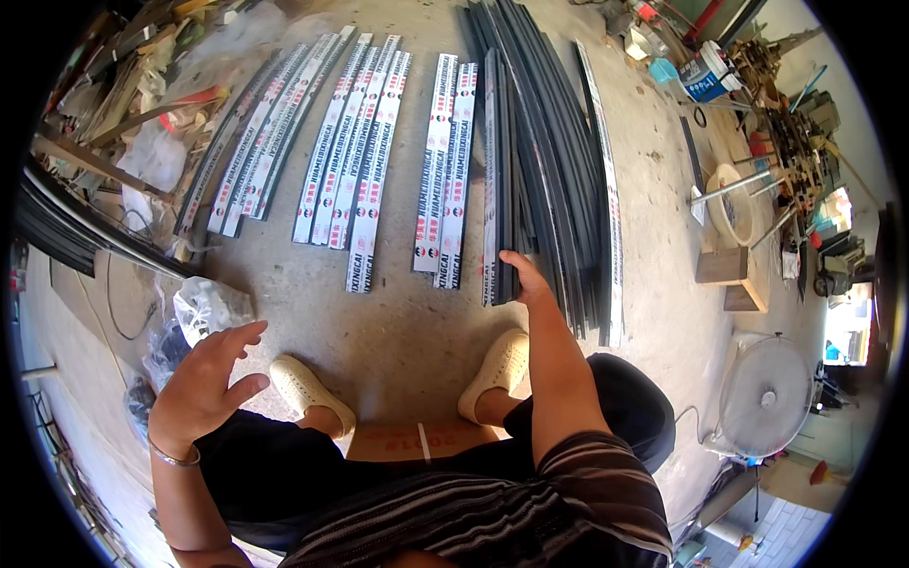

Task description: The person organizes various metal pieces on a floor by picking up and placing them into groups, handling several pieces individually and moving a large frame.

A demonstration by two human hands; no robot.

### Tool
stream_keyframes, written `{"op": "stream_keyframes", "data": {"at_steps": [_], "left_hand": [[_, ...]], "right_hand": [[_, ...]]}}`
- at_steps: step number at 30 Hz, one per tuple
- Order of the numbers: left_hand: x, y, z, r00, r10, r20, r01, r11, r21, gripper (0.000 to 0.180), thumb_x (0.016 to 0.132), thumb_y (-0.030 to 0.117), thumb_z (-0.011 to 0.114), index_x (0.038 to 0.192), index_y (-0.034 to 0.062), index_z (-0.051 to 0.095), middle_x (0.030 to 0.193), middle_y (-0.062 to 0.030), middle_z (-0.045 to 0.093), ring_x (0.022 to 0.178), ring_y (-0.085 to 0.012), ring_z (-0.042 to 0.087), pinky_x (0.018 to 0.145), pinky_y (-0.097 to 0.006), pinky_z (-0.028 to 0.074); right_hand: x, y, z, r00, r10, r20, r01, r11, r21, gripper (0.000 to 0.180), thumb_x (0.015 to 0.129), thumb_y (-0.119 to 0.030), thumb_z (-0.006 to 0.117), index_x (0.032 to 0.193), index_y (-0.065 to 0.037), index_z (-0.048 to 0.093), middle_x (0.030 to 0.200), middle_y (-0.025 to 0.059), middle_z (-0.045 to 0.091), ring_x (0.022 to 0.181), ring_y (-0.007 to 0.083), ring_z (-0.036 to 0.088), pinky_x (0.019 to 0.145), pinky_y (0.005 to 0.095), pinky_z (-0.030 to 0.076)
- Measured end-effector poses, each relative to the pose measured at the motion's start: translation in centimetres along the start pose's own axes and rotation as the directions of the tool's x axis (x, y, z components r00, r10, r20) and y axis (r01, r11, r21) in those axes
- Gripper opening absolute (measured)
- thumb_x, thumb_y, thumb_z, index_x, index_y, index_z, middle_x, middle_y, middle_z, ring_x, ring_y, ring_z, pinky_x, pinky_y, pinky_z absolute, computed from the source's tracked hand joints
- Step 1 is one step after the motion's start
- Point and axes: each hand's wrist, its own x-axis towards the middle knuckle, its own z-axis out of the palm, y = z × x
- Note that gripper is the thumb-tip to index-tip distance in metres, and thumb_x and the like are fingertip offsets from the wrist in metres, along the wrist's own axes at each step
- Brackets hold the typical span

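Observation:
My right hand (526, 278) is closed around the near end of a dark metal profile strip (490, 180), whose face carries a printed white film. That strip lies along the left side of a pile of long dark profiles (549, 142). Over my left thigh my left hand (210, 386) is raised with its fingers apart, holding nothing, a bracelet on its wrist. Nearest to it is a crumpled clear plastic bag (213, 308). Left of the pile, film-covered profiles lie on the floor as a pair (443, 170), a middle group (352, 156) and a far-left group (275, 133).
A cardboard box (407, 443) is beneath me, between my clogs (308, 386). Scrap wood and plastic (142, 142) clutter the left. On the right are a fan (767, 398), a wooden block (734, 279), an upturned stool (734, 204) and a bucket (705, 76).

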Motion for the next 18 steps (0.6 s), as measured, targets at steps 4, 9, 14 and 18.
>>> {"op": "stream_keyframes", "data": {"at_steps": [4, 9, 14, 18], "left_hand": [[-0.5, 0.5, -0.5, 1.0, 0.002, -0.005, -0.002, 1.0, -0.006, 0.058, 0.082, 0.029, 0.07, 0.13, 0.0044, 0.048, 0.11, -0.0144, 0.062, 0.092, -0.0282, 0.059, 0.084, -0.038, 0.047], [-1.0, 0.6, -0.6, 1.0, 0.012, -0.005, -0.011, 0.999, 0.043, 0.056, 0.082, 0.024, 0.07, 0.129, 0.0041, 0.049, 0.112, -0.0142, 0.062, 0.093, -0.0289, 0.06, 0.085, -0.038, 0.047], [-0.9, 0.6, -0.7, 0.999, 0.02, 0.037, -0.019, 1.0, -0.006, 0.054, 0.083, 0.026, 0.068, 0.129, 0.0048, 0.048, 0.103, -0.0188, 0.062, 0.095, -0.036, 0.057, 0.084, -0.041, 0.045], [-1.2, 0.2, -0.6, 0.998, 0.058, 0.008, -0.058, 0.998, 0.004, 0.055, 0.083, 0.026, 0.069, 0.129, 0.0049, 0.049, 0.099, -0.0184, 0.062, 0.091, -0.0352, 0.058, 0.082, -0.041, 0.045]], "right_hand": [[-0.6, -0.2, 5.3, 0.991, -0.063, 0.116, 0.059, 0.998, 0.038, 0.058, 0.08, -0.032, 0.064, 0.124, 0.004, 0.05, 0.113, 0.0176, 0.062, 0.099, 0.0264, 0.064, 0.082, 0.042, 0.055], [1.3, 3.9, 11.5, 0.984, -0.15, 0.093, 0.139, 0.984, 0.112, 0.063, 0.08, -0.009, 0.065, 0.132, -0.008, 0.03, 0.106, 0.0167, 0.061, 0.09, 0.0303, 0.065, 0.079, 0.044, 0.055], [4.2, 10.1, 14.2, 0.953, -0.261, -0.153, 0.191, 0.911, -0.366, 0.07, 0.073, -0.018, 0.076, 0.127, -0.001, 0.035, 0.119, 0.0166, 0.052, 0.104, 0.0253, 0.055, 0.088, 0.0356, 0.046], [5.6, 12.9, 18.5, 0.914, -0.379, -0.145, 0.27, 0.836, -0.478, 0.071, 0.071, -0.023, 0.078, 0.124, 0.0, 0.038, 0.113, 0.016, 0.056, 0.099, 0.0249, 0.058, 0.084, 0.0368, 0.047]]}}
